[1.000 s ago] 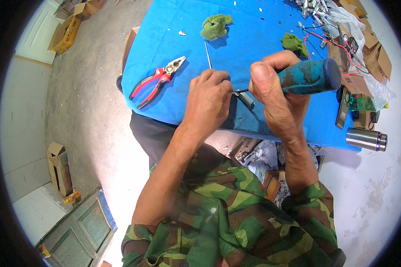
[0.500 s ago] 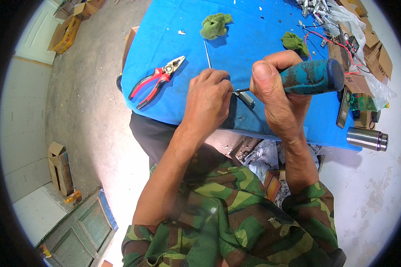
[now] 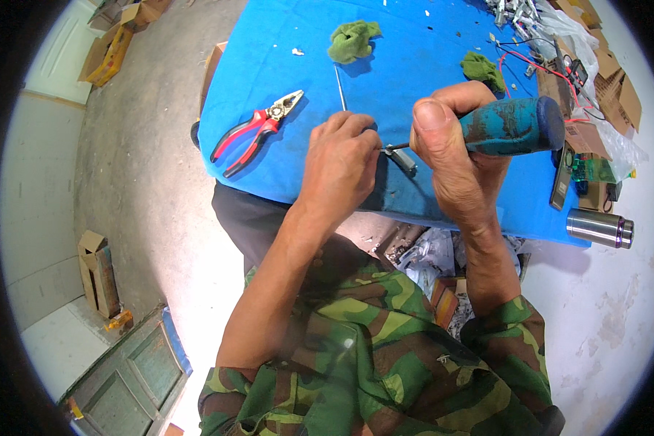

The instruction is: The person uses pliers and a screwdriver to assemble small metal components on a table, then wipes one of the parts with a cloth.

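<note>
My right hand (image 3: 458, 142) is wrapped round the teal handle of a screwdriver (image 3: 512, 126), its blue end pointing right. The dark shaft runs left to the fingertips of my left hand (image 3: 343, 154). Those fingers are closed over something they mostly hide. Just right of them a small grey metal piece (image 3: 402, 160) rests at a slant on the blue cloth, close under the shaft. A thin metal rod (image 3: 341, 87) sticks out beyond my left knuckles; whether that hand holds it I cannot tell. Pliers (image 3: 259, 133) with red and black handles lie to the left.
The blue cloth (image 3: 414, 58) covers the table. Two green rags (image 3: 351, 41) lie on its far part. Red and black wires (image 3: 519, 57), metal parts (image 3: 512, 13) and cardboard (image 3: 618, 94) crowd the right side. A steel flask (image 3: 599, 227) lies at the near right corner.
</note>
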Tool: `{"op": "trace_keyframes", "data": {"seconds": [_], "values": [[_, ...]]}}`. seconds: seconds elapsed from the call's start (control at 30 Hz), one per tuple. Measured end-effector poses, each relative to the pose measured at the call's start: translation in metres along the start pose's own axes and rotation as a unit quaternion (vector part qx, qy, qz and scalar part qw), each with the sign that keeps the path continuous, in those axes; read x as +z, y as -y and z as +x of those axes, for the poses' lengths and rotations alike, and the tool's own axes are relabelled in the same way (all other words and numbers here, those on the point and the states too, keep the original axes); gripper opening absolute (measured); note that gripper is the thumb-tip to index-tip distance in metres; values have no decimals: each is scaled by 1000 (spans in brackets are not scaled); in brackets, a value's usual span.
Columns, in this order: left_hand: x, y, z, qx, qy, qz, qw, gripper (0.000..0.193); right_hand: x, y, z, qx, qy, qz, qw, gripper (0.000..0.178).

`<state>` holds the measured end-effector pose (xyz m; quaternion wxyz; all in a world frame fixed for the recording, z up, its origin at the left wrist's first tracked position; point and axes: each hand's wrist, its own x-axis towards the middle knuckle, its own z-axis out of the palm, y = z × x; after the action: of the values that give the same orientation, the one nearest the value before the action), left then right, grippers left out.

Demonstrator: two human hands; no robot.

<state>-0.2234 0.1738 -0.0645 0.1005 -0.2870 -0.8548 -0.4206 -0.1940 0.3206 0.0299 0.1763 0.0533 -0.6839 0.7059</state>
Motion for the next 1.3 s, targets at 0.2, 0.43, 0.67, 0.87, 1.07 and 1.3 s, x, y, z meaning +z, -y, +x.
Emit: {"op": "trace_keyframes", "data": {"seconds": [0.2, 0.43, 0.67, 0.87, 1.07, 1.3], "values": [[-1, -2, 1, -9, 10, 4, 1000, 3, -2, -1, 0, -1, 2, -4, 1000, 13], [2, 0, 0, 9, -13, -5, 1000, 2, 3, 4, 0, -32, 14, -37, 999, 12], [4, 3, 0, 13, -18, -25, 999, 2, 3, 4, 1, -45, 34, -48, 997, 10], [4, 4, 0, 17, -23, -25, 999, 2, 0, -1, -3, -61, 36, -80, 994, 12], [4, 4, 0, 20, -12, 4, 1000, 3, -2, -4, -2, -34, 27, -33, 999, 12], [4, 4, -1, 25, -17, 3, 1000, 5, 2, 1, 2, -21, 33, -37, 999, 12]]}}
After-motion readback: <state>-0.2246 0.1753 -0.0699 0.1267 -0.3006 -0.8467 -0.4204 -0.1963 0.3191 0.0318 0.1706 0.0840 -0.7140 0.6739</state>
